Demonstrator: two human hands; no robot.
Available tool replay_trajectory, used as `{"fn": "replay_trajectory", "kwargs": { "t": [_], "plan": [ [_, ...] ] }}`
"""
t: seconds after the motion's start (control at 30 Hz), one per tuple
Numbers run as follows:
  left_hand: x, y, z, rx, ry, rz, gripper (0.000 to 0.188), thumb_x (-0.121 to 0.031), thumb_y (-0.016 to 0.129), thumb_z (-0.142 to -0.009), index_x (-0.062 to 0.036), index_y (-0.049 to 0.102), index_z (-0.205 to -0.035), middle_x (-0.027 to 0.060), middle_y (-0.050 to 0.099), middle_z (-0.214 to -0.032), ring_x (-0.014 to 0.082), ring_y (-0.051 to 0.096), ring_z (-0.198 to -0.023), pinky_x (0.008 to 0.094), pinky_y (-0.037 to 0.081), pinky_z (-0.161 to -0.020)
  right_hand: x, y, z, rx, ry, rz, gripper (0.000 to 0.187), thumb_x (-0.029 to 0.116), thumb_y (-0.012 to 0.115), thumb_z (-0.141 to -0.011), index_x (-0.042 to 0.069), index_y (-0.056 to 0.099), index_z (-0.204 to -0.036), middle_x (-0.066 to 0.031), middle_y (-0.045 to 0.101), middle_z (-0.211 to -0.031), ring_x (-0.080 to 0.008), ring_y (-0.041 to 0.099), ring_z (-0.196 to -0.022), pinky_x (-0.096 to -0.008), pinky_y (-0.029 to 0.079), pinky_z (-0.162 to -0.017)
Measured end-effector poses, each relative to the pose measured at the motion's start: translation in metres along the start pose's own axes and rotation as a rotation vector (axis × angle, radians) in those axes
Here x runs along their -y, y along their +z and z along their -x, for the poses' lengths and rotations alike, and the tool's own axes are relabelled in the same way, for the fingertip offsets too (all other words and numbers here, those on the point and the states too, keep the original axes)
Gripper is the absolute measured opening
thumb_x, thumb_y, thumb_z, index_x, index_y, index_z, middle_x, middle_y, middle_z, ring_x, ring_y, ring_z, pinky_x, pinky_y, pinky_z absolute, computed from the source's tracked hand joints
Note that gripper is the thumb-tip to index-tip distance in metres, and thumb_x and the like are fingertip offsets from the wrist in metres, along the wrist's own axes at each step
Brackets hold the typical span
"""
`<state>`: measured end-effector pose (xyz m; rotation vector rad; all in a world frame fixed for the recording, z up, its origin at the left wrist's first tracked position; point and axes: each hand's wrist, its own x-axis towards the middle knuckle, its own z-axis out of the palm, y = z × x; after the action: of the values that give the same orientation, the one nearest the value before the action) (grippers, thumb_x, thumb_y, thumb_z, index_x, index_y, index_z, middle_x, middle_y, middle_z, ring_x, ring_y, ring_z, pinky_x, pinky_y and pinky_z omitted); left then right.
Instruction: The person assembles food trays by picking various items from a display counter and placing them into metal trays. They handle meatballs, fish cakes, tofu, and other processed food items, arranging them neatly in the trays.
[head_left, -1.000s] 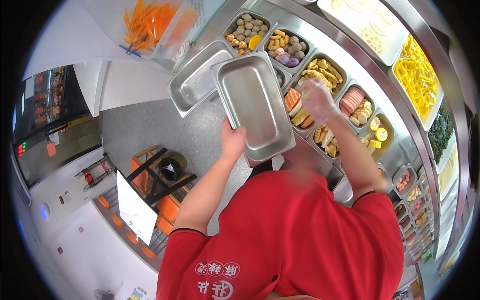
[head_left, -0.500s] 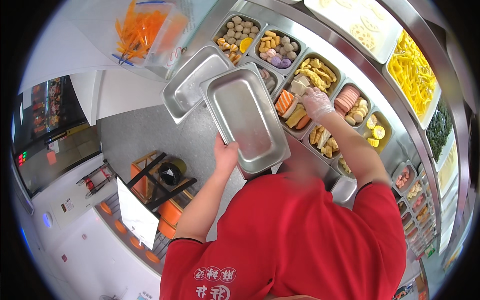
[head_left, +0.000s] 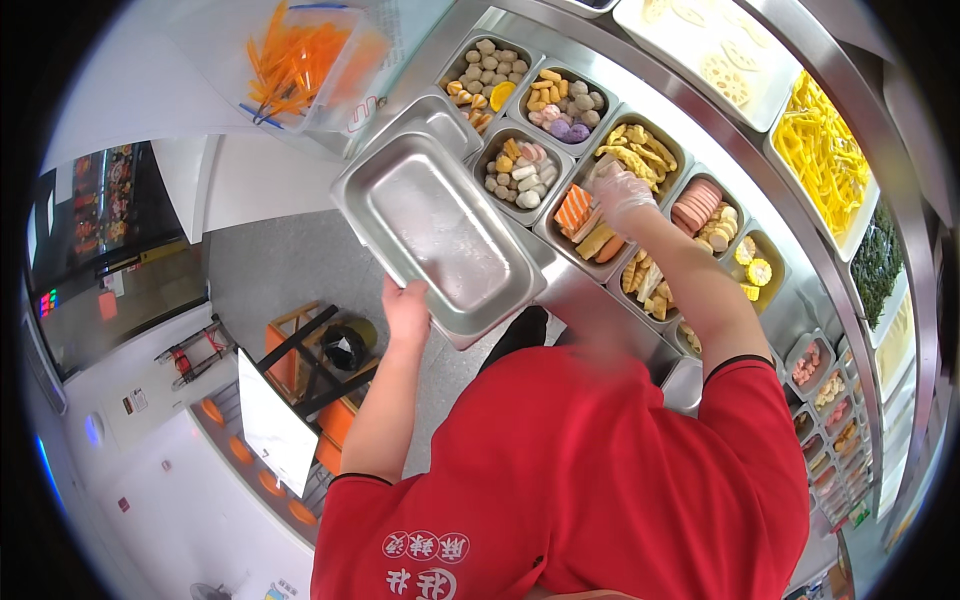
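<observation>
An empty, deep stainless-steel food pan [head_left: 425, 215] is tilted in front of me on the left. My left hand [head_left: 407, 310] grips its near left rim, thumb on top. My right hand [head_left: 626, 198], in a clear plastic glove, reaches into a metal tray [head_left: 545, 232] of mixed foods. There, orange-and-white striped pieces [head_left: 573, 208] and tan sticks [head_left: 597, 240] lie beside the fingers. The right fingers curl downward, and what they hold is hidden. Folded yellow pieces [head_left: 638, 150] lie just beyond that hand.
A second steel pan [head_left: 445, 118] shows behind the held one. Nearby trays hold meatballs [head_left: 488, 66], pink ham slices [head_left: 695, 203] and corn pieces [head_left: 758, 271]. Yellow strips [head_left: 825, 145] fill a raised white tray. Orange-and-black furniture [head_left: 290, 365] stands on the floor at left.
My left hand has moved the steel pan leftward, uncovering a tray of white and pink pieces. My right hand has shifted slightly within the mixed-food tray, covering the pale blocks.
</observation>
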<state>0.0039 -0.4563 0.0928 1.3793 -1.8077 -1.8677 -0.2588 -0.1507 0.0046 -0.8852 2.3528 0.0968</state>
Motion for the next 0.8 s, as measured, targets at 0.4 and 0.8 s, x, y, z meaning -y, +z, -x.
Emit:
{"fn": "replay_trajectory", "kwargs": {
  "t": [0.4, 0.8],
  "plan": [
    [-0.028, -0.091, 0.009, -0.186, -0.033, 0.200, 0.058, 0.008, 0.050, -0.087, 0.0043, 0.048, -0.145, 0.0165, 0.063, -0.131, 0.0325, 0.065, -0.121, 0.0462, 0.054, -0.104, -0.036, 0.060, -0.005, -0.389, 0.222, -0.643, 0.027, 0.004, 0.059, -0.094, 0.000, 0.072, -0.118, -0.0250, 0.069, -0.123, -0.0406, 0.069, -0.116, -0.0445, 0.055, -0.100],
    [-0.038, -0.124, -0.040, 0.025, 0.074, 0.100, 0.056, 0.011, 0.048, -0.083, 0.0050, 0.054, -0.138, 0.0172, 0.069, -0.124, 0.0313, 0.071, -0.112, 0.0432, 0.055, -0.102, -0.005, 0.016, -0.035, -0.208, 0.679, -0.714, 0.035, 0.022, 0.070, -0.090, 0.002, 0.076, -0.119, -0.0241, 0.073, -0.127, -0.0386, 0.070, -0.120, -0.0456, 0.057, -0.100]
  ]
}}
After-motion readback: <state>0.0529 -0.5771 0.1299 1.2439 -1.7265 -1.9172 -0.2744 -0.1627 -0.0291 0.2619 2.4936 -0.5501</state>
